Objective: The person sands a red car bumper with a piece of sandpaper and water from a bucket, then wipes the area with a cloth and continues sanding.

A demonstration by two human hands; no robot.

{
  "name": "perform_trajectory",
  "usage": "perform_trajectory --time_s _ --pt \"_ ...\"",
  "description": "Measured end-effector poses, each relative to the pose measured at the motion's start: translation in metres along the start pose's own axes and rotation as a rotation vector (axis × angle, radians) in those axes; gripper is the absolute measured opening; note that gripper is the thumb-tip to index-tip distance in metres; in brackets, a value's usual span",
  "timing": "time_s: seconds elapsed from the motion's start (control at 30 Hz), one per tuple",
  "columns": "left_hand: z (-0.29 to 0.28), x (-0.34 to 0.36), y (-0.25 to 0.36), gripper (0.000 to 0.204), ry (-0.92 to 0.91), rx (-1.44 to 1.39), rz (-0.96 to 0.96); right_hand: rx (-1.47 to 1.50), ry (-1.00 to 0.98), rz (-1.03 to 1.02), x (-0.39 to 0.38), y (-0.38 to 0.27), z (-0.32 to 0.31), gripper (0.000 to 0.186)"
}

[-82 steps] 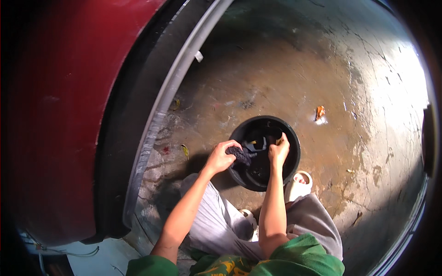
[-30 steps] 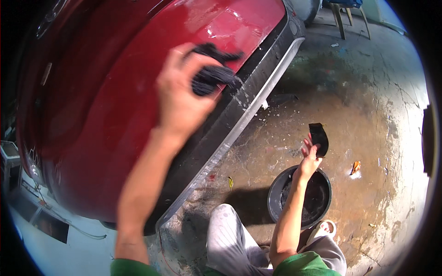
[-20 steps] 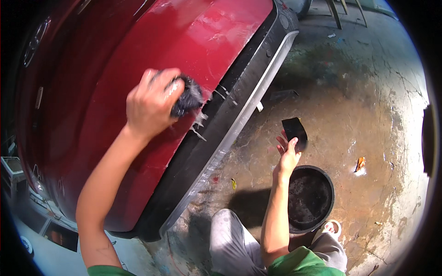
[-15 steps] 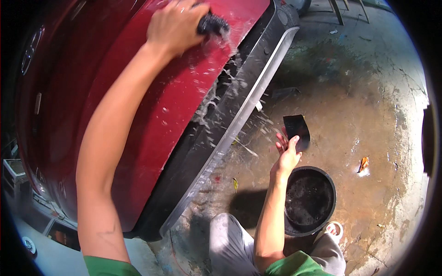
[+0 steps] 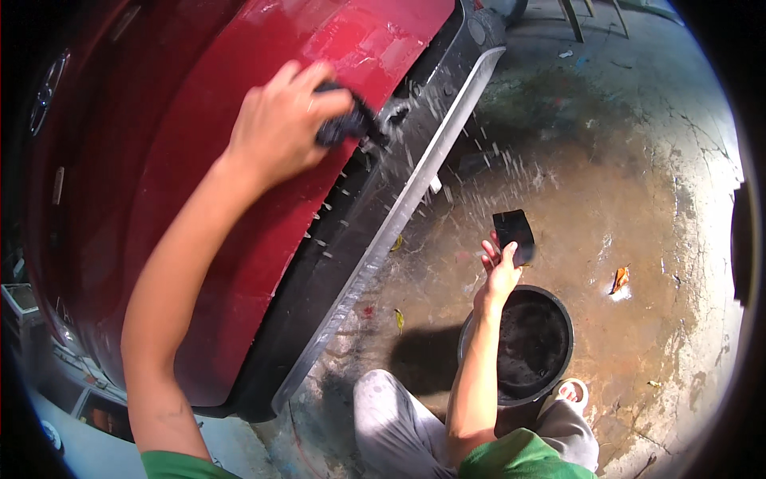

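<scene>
While the red car (image 5: pixel 159 263) spreads beneath and around the left hand (image 5: pixel 283 124), that hand clasps a bunched dark cloth (image 5: pixel 343 128); whether the cloth touches the car, I cannot tell. The black bumper (image 5: pixel 339 259) runs just right of it, with water drops (image 5: pixel 511 168) scattered farther right. The right hand (image 5: pixel 501 275) grips a black sheet (image 5: pixel 515 227) that projects beyond it. A black basin (image 5: pixel 569 343) sits below this hand; an orange leaf (image 5: pixel 620 279) lies to its right.
</scene>
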State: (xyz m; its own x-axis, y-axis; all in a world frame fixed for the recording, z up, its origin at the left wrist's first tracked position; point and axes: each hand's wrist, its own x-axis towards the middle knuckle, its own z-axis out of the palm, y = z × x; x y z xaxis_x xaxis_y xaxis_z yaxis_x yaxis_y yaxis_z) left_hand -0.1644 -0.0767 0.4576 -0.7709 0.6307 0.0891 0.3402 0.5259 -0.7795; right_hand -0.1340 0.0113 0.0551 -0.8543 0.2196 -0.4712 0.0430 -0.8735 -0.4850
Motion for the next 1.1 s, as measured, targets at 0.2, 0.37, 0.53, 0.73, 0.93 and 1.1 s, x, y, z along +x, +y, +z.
perform_trajectory --time_s 0.2,0.37,0.53,0.73,0.93,1.1 --pt "-0.045 -0.116 0.022 0.03 0.055 0.071 -0.055 -0.009 0.05 -0.048 0.027 0.003 -0.004 0.04" --pt "-0.046 -0.16 0.009 0.02 0.15 0.069 0.008 0.039 0.018 -0.04 0.033 0.018 0.015 0.039" --pt "-0.024 -0.078 -0.008 0.033 0.048 0.12 0.07 0.106 -0.01 0.034 0.016 0.029 0.039 0.038" --pt "-0.012 0.103 -0.044 0.021 0.059 0.228 -0.082 0.097 -0.058 0.103 -0.012 0.014 0.05 0.039" --pt "0.093 0.119 0.058 0.035 0.033 -0.11 0.001 0.076 -0.018 0.178 -0.006 -0.009 0.015 0.043" --pt "0.13 0.002 0.243 0.039 -0.244 -0.821 -0.045 0.123 0.007 0.134 0.018 0.01 -0.077 0.051"
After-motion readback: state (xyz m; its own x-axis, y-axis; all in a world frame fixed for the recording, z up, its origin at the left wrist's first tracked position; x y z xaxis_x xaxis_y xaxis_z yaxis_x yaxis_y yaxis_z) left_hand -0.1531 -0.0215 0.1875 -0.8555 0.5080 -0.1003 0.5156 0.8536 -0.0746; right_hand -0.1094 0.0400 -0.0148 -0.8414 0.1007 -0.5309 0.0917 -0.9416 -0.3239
